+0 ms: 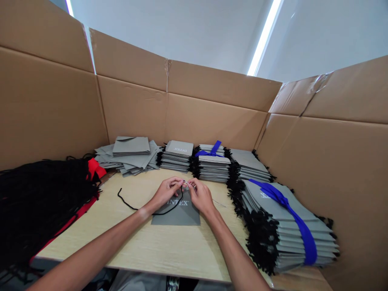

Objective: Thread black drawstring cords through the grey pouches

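A flat grey pouch [176, 219] printed INTEX lies on the table in front of me, its far edge partly covered by my fingers. My left hand [169, 190] is closed in a pinch on a black cord [172, 211] at that far edge. The cord loops down over the pouch, passes beneath my left wrist and ends loose on the table to the left. My right hand [200, 196], fingers also pinched, grips the pouch's far edge close to the left fingertips. Exactly how cord and edge meet there is hidden.
Black cords [42, 198] lie heaped on red cloth at left. Loose grey pouches [133, 146] sit at the back left. Stacks of corded pouches [178, 155] line the back; a large stack [291, 214] tied with blue ribbon stands right. Cardboard walls [212, 117] enclose the table.
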`<state>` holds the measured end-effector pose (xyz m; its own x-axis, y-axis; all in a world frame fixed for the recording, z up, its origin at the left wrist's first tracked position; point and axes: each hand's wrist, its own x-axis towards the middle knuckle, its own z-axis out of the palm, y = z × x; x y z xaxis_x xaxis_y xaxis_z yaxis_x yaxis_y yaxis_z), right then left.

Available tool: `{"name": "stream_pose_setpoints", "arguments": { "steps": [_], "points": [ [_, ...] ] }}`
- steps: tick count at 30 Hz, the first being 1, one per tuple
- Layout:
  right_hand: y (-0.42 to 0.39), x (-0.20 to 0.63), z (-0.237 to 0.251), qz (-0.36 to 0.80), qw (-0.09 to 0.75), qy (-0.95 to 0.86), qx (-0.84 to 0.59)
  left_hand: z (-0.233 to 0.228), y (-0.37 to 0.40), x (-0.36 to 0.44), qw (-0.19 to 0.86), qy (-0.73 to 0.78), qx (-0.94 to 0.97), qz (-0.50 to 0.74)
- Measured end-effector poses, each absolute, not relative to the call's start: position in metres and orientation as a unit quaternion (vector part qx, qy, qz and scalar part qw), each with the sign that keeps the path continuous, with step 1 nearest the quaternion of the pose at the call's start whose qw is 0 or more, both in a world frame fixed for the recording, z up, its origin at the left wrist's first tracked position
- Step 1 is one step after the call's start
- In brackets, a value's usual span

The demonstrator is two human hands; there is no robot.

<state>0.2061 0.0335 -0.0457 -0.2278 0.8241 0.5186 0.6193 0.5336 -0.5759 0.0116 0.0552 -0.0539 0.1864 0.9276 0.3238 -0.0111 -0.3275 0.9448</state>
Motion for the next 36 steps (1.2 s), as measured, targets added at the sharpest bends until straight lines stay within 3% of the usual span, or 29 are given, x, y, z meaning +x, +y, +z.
{"name": "stream_pose_setpoints", "arguments": {
  "steps": [12, 19, 30, 36],
  "points": [
    [0.031, 0.205, -0.042, 0.124, 0.387, -0.779, -0.478, -0.055, 0.053, 0.011, 0.459, 0.355, 0.627, 0.52],
    [0.028, 0.203, -0.039, 0.09, 0.366, -0.781, -0.498, -0.054, 0.052, 0.013, 0.414, 0.346, 0.638, 0.55],
    [0.026, 0.197, -0.038, 0.041, 0.325, -0.797, -0.507, -0.05, 0.042, 0.017, 0.58, 0.372, 0.428, 0.585],
    [0.022, 0.188, -0.04, 0.005, 0.332, -0.805, -0.492, -0.053, 0.04, 0.015, 0.606, 0.378, 0.397, 0.577]
  ]
}}
